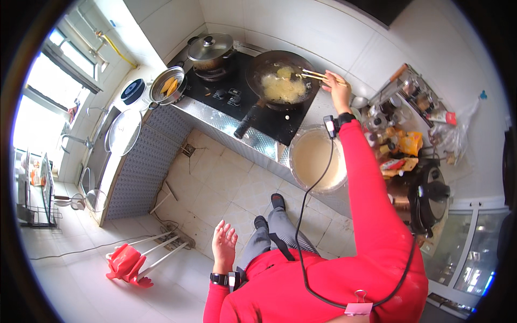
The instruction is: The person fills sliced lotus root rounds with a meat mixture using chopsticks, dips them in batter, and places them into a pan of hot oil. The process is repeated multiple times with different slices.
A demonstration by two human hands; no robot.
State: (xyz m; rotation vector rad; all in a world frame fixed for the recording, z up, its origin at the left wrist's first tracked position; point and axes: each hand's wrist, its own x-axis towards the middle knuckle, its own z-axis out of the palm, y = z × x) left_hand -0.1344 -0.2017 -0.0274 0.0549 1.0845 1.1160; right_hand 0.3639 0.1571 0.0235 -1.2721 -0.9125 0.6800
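My right hand [337, 89] holds a pair of wooden chopsticks [319, 75], whose tips reach over the right side of a dark wok [255, 76] on the black cooktop. Pale yellow battered food [284, 89] lies in bubbling oil inside the wok. Below my right wrist stands a large bowl of pale batter [315, 155]. With fingers apart and nothing in it, my left hand [225, 243] hangs over the floor near my legs. A metal strainer or pan [180, 91] with golden pieces [169, 86] rests left of the cooktop.
A lidded pot [210, 52] sits on the back left burner. Spice jars [377, 121], food packets and a black pressure cooker [432, 196] crowd the right counter. At left are a glass lid [124, 132], a faucet [76, 141] and a stool with red plastic [127, 264] on it.
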